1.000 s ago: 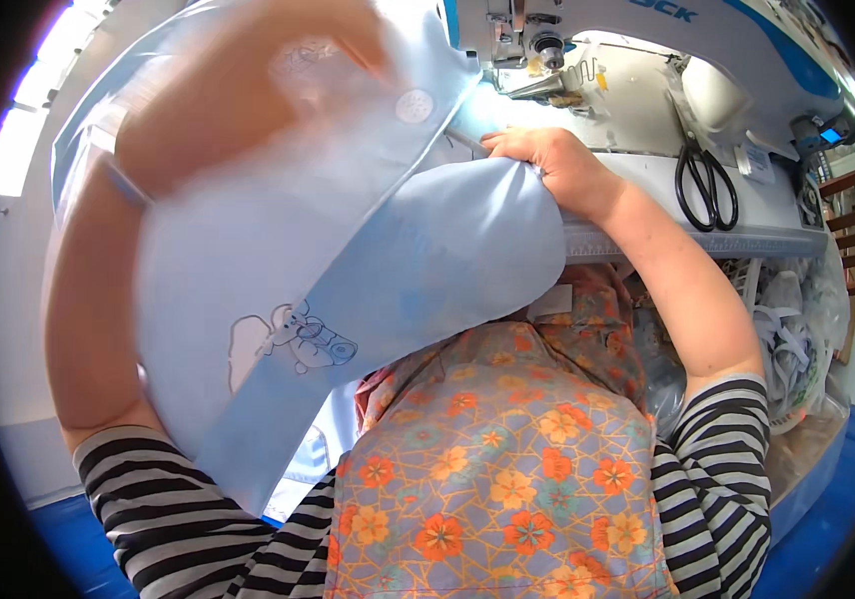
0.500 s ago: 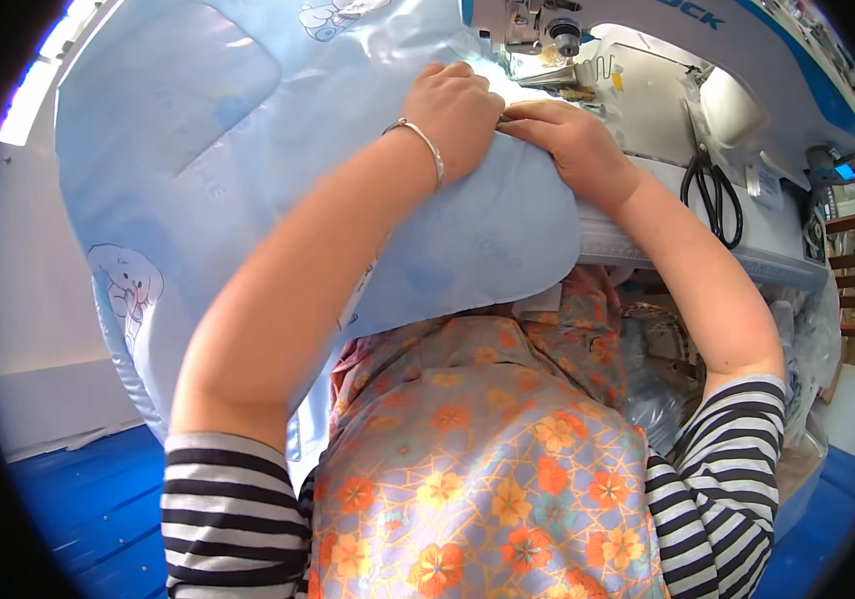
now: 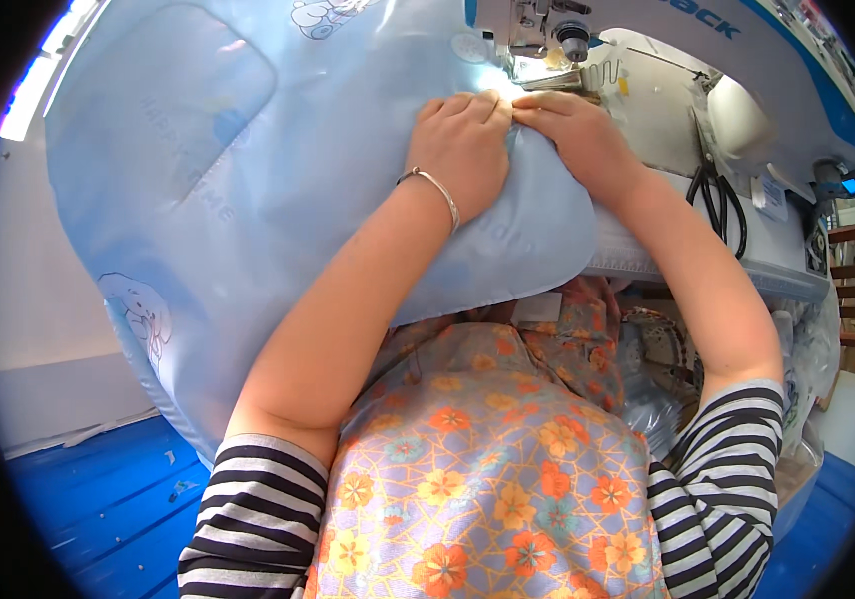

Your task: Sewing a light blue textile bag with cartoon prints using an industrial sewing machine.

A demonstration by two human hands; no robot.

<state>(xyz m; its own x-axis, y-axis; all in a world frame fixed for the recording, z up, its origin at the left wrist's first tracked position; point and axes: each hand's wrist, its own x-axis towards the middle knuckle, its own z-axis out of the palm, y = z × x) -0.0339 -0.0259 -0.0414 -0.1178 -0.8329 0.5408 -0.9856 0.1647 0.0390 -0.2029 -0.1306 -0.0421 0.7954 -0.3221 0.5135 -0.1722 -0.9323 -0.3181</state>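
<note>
Pale blue fabric (image 3: 248,200), the largest item, spreads from 9 o'clock to centre and drapes over the worktop (image 3: 747,265) edge toward the lap; it bears a rounded rectangular patch at 10 o'clock and a small cartoon print at 8 o'clock. Sewing machine (image 3: 647,40), white with blue trim, spans 12 to 2 o'clock; its presser foot (image 3: 537,75) sits just beyond the fingertips. Floral apron (image 3: 487,469), orange and lilac, fills 6 o'clock. Left hand (image 3: 462,150), wearing a thin silver bangle (image 3: 437,195), lies flat on the fabric, fingers (image 3: 467,108) extended and pressing, not clenched. Right hand (image 3: 577,135) touches the left at the fingertips, fingers likewise flattened on the fabric edge. Black scissors (image 3: 717,200) rest on the worktop at 2 o'clock. A small white rectangular label (image 3: 537,307) hangs under the fabric's lower edge.
</note>
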